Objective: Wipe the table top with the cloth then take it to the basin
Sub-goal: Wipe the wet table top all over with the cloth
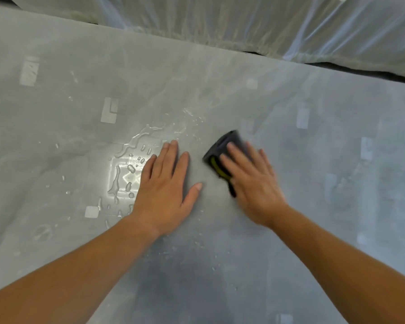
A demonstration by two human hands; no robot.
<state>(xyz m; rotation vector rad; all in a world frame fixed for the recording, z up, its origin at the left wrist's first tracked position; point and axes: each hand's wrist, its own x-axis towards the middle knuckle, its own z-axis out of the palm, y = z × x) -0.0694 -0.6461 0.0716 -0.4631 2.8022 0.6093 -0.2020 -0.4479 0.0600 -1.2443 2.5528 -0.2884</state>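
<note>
Both hands lay flat: the right hand (250, 181) pressed straight fingers on the dark cloth (222, 148) (yellow-trimmed, blurred) to wipe the table top (220, 265), while the left hand (166, 190), fingers released, seemingly braced beside it, right of the water puddle (126, 169).

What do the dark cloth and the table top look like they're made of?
Cloth: likely soft fabric, dark grey with a yellow band, matte, folding under the right hand. Table top: hard, smooth, mottled grey, perhaps laminate or stone; water beads on it and glare shows a slight gloss.
</note>
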